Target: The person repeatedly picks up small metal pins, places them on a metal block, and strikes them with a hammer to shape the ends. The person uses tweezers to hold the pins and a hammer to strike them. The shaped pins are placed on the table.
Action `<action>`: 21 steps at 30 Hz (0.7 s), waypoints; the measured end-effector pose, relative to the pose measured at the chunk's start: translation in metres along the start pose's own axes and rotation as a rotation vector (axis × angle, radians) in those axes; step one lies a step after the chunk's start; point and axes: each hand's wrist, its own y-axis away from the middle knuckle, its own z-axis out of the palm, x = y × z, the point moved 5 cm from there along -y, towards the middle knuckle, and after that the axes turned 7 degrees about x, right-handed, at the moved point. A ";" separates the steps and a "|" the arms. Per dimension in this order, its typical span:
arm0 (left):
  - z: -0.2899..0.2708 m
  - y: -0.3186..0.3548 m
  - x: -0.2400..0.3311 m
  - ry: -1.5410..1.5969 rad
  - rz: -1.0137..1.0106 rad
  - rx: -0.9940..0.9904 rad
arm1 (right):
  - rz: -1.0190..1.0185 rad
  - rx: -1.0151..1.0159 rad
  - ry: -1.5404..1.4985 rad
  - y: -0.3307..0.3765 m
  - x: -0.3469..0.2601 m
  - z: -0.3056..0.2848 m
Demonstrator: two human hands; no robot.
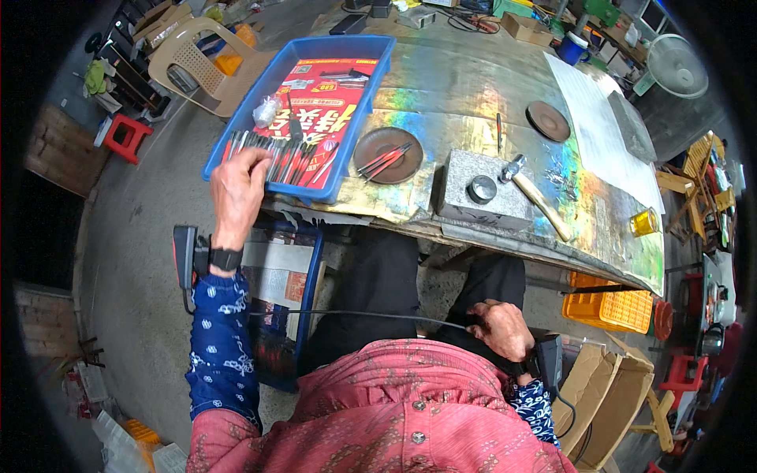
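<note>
1. By the left hand (236, 189), held over the blue rectangular plastic tray (339, 47), a curled grip is shown; whether a rod is pinched cannot be told.
2. The slim red-and-black rods (293, 162) are bunched inside its near end; each is best lifted singly by fingertips, lest neighbours be dragged.
3. The right hand (503, 329) is rested, loosely curled (whether the thin dark cable (355, 312) is gripped cannot be told).
4. Similar rods (385, 160) are gathered on a round, shallow brown dish (404, 169).
</note>
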 end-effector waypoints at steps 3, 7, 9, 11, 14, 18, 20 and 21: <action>0.015 -0.022 -0.027 -0.094 0.008 0.026 | -0.035 0.027 0.001 -0.011 -0.010 -0.010; 0.042 -0.032 -0.059 -0.196 -0.088 -0.130 | -0.092 0.052 -0.010 -0.020 -0.025 -0.026; 0.052 -0.029 -0.065 -0.159 -0.103 -0.159 | -0.122 0.066 -0.012 -0.023 -0.029 -0.035; 0.062 -0.027 -0.065 -0.135 -0.133 -0.193 | -0.120 0.086 -0.010 -0.026 -0.031 -0.044; 0.074 -0.026 -0.054 -0.142 -0.086 -0.245 | -0.142 0.137 -0.021 -0.030 -0.034 -0.055; 0.095 -0.029 -0.039 -0.108 -0.051 -0.347 | -0.113 0.150 -0.097 -0.031 -0.035 -0.058; 0.104 -0.029 -0.033 -0.118 -0.020 -0.390 | -0.096 0.145 -0.109 -0.031 -0.034 -0.056; 0.107 -0.029 -0.032 -0.150 -0.003 -0.401 | -0.115 0.144 -0.096 -0.030 -0.035 -0.055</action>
